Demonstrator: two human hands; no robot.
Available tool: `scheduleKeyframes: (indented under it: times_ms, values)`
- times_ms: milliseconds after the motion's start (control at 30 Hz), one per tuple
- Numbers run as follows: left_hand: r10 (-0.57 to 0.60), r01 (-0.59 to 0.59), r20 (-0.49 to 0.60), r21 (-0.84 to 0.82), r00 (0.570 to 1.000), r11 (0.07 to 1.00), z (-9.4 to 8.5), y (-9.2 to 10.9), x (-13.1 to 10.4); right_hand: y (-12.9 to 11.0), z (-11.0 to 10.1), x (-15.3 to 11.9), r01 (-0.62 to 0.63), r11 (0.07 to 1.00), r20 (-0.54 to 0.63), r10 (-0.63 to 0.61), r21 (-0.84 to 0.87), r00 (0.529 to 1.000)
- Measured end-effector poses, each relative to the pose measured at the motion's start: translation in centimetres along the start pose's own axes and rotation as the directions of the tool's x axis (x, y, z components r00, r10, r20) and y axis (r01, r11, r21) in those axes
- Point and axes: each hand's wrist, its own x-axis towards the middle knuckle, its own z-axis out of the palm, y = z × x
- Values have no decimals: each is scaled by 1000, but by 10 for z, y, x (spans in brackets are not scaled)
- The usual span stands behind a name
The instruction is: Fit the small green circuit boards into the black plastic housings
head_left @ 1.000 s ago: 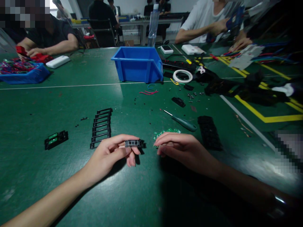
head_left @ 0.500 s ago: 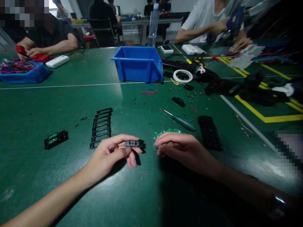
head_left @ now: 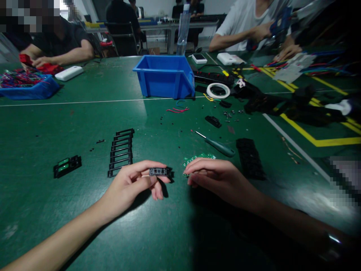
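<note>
I see a green table point(head_left: 70, 128). Toward its far edge stands a blue plastic bin point(head_left: 160, 86); farther from this edge lie a black ladder-shaped frame point(head_left: 120, 154), a green-handled screwdriver point(head_left: 218, 146) and small green circuit boards point(head_left: 203, 156).

Cannot see to the bottom of the blue bin point(head_left: 160, 84). Nearer than the bin, cannot judge the grip of the right hand point(head_left: 214, 175), nor see the green pieces point(head_left: 208, 156) whole past it. Left of the bin, cannot follow the tray point(head_left: 46, 88) of wires point(head_left: 21, 79) beyond the picture's edge; far right of it, cannot identify a blurred object point(head_left: 346, 175).
</note>
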Motion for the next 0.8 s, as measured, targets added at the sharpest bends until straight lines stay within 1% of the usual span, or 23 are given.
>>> scheduleKeyframes:
  times_ms: [267,800]
  values:
    - [-11,11,-8,12,1000,1000,1,1,-1,3,0,0,1,1000,-1,-1,-5,1000]
    - [-18,18,-17,6,1000,1000,2,2,-1,-1,-1,1,-3,1000,-3,3,-7,1000]
